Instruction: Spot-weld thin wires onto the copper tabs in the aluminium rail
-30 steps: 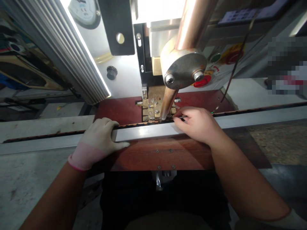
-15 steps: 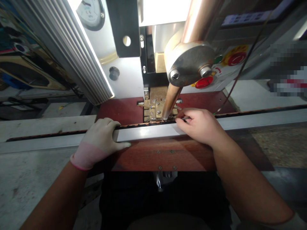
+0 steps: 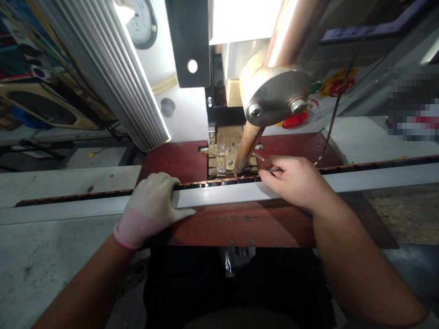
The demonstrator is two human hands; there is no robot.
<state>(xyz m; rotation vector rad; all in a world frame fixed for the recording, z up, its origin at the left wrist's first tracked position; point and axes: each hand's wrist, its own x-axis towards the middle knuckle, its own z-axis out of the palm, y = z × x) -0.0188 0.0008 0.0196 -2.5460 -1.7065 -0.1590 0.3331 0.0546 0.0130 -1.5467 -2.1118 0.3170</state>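
Note:
A long pale metal bar [image 3: 209, 195] runs left to right across the reddish-brown board, with a dark, copper-edged strip [image 3: 85, 195] along its far side. My left hand [image 3: 152, 205], in a white glove with a pink cuff, is wrapped over the bar, thumb on the near side. Bare, my right hand [image 3: 295, 180] pinches a thin dark piece, perhaps a wire, at the bar's far edge. Just left of those fingertips, the copper-coloured rod [image 3: 247, 148] comes down to the strip. Behind it lies a brass block [image 3: 228, 153] with screws. Part of the thin piece is hidden by my fingers.
A round metal clamp [image 3: 279, 96] with two bolts holds the rod overhead. A ribbed metal lamp housing [image 3: 113, 68] slants down at left. Red stop buttons [image 3: 294, 119] sit behind at right, and a thin cord [image 3: 334, 114] hangs near my right hand. A gauge [image 3: 140, 23] is at upper left.
The bar has slid slightly to the right under the rod, and both hands have moved right with it, keeping their grips. The whole view has also shifted a little.

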